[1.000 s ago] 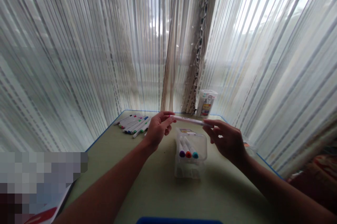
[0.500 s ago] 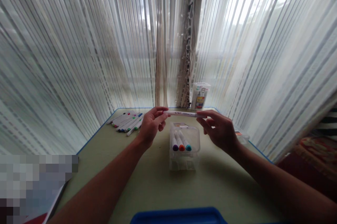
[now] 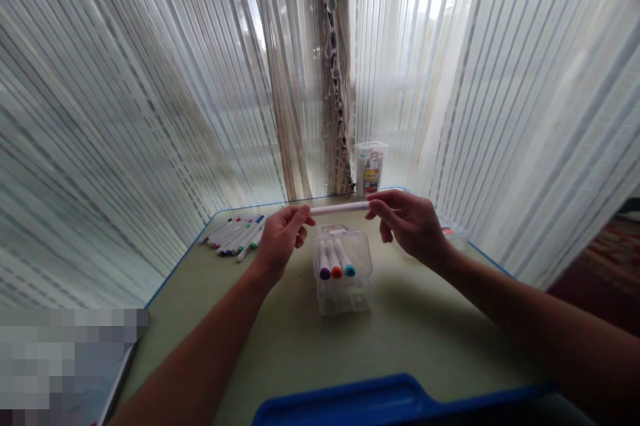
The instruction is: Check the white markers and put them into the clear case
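A white marker (image 3: 341, 209) is stretched level between my two hands, above the far part of the table. My left hand (image 3: 283, 237) pinches its left end, and my right hand (image 3: 407, 221) pinches the right end. Fingers cover both tips of the marker. Below and nearer to me stands a clear plastic box (image 3: 345, 303). On it lie three white markers side by side, with a purple end (image 3: 325, 273), an orange end (image 3: 337, 272) and a turquoise end (image 3: 349, 271) facing me.
A pile of white markers (image 3: 233, 237) with coloured ends lies left on the green table (image 3: 280, 353). At the back stands a clear container (image 3: 371, 168) filled with markers. Clear packaging (image 3: 453, 234) lies right, and a blue tray-like edge (image 3: 345, 399) is in front. Striped curtains hang behind.
The view has shifted, so the table appears turned slightly and more of the blue edge shows. The marker has rolled between my fingers: its dark printing no longer shows. Both hands still hold it.
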`<act>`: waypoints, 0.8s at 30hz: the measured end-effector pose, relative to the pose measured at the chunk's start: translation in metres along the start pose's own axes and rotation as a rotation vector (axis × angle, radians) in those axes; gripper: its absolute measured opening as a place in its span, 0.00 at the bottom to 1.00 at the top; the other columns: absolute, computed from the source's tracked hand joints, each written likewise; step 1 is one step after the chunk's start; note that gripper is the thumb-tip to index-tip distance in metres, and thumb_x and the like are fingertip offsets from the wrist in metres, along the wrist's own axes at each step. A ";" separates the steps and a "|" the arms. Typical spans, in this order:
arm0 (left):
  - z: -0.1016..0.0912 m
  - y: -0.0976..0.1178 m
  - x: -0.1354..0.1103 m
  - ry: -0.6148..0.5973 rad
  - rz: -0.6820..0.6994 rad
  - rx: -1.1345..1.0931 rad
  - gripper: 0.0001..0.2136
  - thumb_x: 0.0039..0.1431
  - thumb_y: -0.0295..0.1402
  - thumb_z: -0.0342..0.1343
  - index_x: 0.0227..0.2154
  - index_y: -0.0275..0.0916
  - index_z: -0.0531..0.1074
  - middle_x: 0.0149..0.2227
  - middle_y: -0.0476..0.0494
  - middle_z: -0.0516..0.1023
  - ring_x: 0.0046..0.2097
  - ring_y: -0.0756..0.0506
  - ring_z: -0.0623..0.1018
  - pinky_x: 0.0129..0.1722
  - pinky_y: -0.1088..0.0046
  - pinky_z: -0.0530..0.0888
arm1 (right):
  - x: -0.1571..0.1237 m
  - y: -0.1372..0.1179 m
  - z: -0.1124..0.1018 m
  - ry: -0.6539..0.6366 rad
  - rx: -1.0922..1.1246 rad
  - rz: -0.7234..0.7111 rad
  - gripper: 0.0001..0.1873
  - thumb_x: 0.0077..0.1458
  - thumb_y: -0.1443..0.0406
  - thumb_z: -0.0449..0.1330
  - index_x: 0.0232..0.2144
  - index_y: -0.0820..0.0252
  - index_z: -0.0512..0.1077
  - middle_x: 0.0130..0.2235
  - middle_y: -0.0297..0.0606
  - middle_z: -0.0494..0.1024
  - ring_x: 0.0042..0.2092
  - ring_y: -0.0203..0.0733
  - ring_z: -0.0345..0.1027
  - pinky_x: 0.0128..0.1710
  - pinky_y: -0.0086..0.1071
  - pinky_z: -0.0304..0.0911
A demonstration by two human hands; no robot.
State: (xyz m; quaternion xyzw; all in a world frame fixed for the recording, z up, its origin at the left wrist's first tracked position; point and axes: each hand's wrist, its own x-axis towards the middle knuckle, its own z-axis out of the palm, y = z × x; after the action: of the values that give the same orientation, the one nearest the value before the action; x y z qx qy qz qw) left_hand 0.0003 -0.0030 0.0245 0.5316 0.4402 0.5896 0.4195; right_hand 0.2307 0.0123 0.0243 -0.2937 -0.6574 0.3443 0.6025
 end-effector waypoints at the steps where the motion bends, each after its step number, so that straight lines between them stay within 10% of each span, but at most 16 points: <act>1: 0.000 0.000 0.000 -0.005 -0.006 0.011 0.18 0.55 0.46 0.61 0.25 0.33 0.73 0.20 0.51 0.68 0.19 0.56 0.62 0.18 0.79 0.57 | 0.001 0.000 -0.001 -0.003 0.023 0.017 0.14 0.56 0.56 0.65 0.35 0.63 0.76 0.27 0.36 0.79 0.15 0.29 0.64 0.12 0.25 0.58; 24: -0.001 -0.003 0.001 0.057 -0.096 -0.066 0.19 0.54 0.47 0.58 0.31 0.32 0.76 0.28 0.42 0.77 0.21 0.53 0.68 0.19 0.77 0.59 | 0.021 0.007 -0.012 0.094 0.473 0.517 0.14 0.56 0.55 0.64 0.30 0.58 0.69 0.26 0.37 0.79 0.16 0.29 0.55 0.13 0.26 0.55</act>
State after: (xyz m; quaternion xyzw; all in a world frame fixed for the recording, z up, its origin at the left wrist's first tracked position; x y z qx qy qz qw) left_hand -0.0007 -0.0013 0.0216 0.4788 0.4573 0.5978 0.4520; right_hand 0.2401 0.0342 0.0312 -0.3183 -0.4348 0.6145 0.5763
